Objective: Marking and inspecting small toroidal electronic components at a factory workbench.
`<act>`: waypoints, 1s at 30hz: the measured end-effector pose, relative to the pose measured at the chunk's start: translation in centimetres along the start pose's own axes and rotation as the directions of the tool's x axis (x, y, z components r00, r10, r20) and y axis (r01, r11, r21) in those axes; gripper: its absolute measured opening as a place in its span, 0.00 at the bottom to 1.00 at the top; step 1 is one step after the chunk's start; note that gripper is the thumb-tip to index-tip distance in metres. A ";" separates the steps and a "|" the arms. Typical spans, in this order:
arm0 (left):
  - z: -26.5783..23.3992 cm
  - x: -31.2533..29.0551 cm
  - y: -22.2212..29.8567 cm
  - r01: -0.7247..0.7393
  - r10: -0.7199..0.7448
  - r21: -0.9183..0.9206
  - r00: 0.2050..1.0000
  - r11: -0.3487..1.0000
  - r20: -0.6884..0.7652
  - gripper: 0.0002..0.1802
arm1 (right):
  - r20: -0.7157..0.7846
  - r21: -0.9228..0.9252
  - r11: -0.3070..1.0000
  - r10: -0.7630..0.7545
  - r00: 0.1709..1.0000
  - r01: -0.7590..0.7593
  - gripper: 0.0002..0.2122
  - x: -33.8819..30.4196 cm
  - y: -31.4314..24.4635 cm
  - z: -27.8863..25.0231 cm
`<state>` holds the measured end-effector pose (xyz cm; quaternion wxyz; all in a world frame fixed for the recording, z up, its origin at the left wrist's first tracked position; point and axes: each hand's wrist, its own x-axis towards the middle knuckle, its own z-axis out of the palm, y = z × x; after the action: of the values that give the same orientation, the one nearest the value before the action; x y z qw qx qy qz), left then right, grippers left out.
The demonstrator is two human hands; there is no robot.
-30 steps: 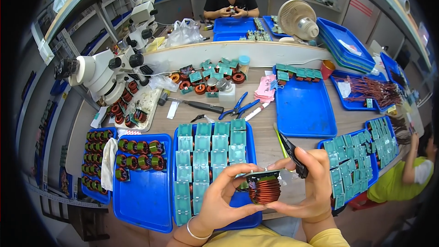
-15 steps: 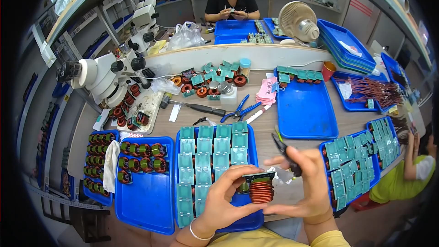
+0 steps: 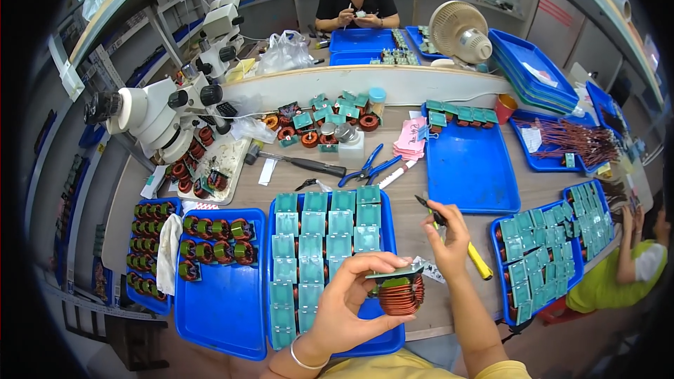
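My left hand grips a copper-wound coil with a green board on top, held just above the near edge of the middle blue tray. My right hand is to its right and a little farther away, closed around a yellow-handled cutter whose dark tip points up and to the left. The middle tray carries several rows of green-topped coils.
A blue tray of bare coils lies at left, an almost bare blue tray at right, another tray of coils at far right. A white microscope, blue pliers and a fan stand behind. One person sits opposite, another at lower right.
My left hand has turned the coil and moved it slightly right. My right hand has lifted away from the coil, up and to the right, with the cutter.
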<state>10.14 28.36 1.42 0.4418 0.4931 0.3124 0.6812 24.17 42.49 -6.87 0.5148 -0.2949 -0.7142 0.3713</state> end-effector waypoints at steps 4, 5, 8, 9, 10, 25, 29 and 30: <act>0.8 -0.6 0.3 0.207 -0.190 0.102 0.970 0.973 -0.152 0.37 | 0.036 -0.066 0.998 -0.007 0.999 0.010 0.16 -0.9 0.5 0.0; 0.7 -0.5 0.1 0.215 -0.198 0.102 0.968 0.971 -0.154 0.37 | 0.050 -0.089 0.996 -0.018 0.999 0.022 0.16 -0.8 0.4 -0.2; 0.2 -0.3 -1.1 0.153 -0.134 0.317 0.988 0.936 -0.080 0.38 | 0.075 -0.076 0.997 0.015 0.997 -0.009 0.18 -1.2 0.2 -0.5; 0.1 -0.4 -1.5 0.150 -0.125 0.227 0.985 0.962 -0.119 0.38 | 0.100 0.120 0.989 0.072 0.992 -0.083 0.19 -1.3 0.0 -0.4; 0.1 -0.3 -1.8 0.142 -0.120 0.135 0.980 0.981 -0.159 0.38 | 0.136 0.310 0.937 0.122 0.983 -0.159 0.21 -1.4 -0.3 -0.4; -0.8 -0.5 -3.2 0.106 -0.083 0.170 0.987 0.980 -0.136 0.36 | 0.386 0.499 0.847 -0.028 0.922 -0.184 0.41 -2.6 -3.2 0.0; -0.7 -0.7 -3.0 0.091 -0.071 0.159 0.990 0.983 -0.123 0.37 | 0.308 0.458 0.886 -0.087 0.947 -0.067 0.38 -2.2 -4.3 -0.3; -0.7 -0.8 -2.9 0.091 -0.071 0.157 0.989 0.983 -0.127 0.37 | 0.212 0.484 0.874 -0.076 0.974 -0.037 0.33 -2.3 -4.5 -0.6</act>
<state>10.43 28.86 -1.59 0.4077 0.4723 0.4130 0.6634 25.22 38.30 -4.23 0.4918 -0.1055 -0.6549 0.5640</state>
